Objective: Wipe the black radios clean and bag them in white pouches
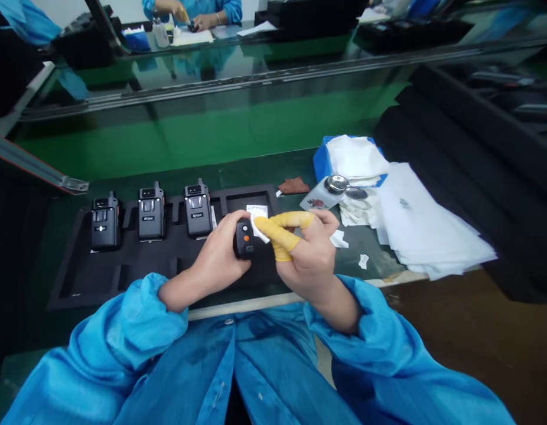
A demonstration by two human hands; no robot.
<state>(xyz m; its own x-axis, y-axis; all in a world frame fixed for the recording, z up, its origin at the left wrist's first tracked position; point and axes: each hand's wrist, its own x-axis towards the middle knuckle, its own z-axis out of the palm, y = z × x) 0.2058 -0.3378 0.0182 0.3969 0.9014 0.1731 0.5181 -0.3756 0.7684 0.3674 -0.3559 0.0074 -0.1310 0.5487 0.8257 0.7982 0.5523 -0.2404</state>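
My left hand (215,254) is closed around a black two-way radio (244,239), turned so that its side with an orange button shows. My right hand (309,248), with yellow finger covers on some fingers, pinches a small white wipe (259,227) against or just beside the radio's edge. A printed white label (258,208) shows just behind the wipe; I cannot tell what it is attached to. Left of my hands, a black foam tray (145,268) bears three more radios: a left one (105,223), a middle one (152,215) and a right one (198,211).
A blue box of white wipes (320,162) stands behind a white pump bottle (320,196). White sheets (424,227) lie to the right beside stacked black foam trays (451,147). A brown scrap (293,186) lies near the tray. Across the glass partition, a co-worker's hands (202,22) are at work.
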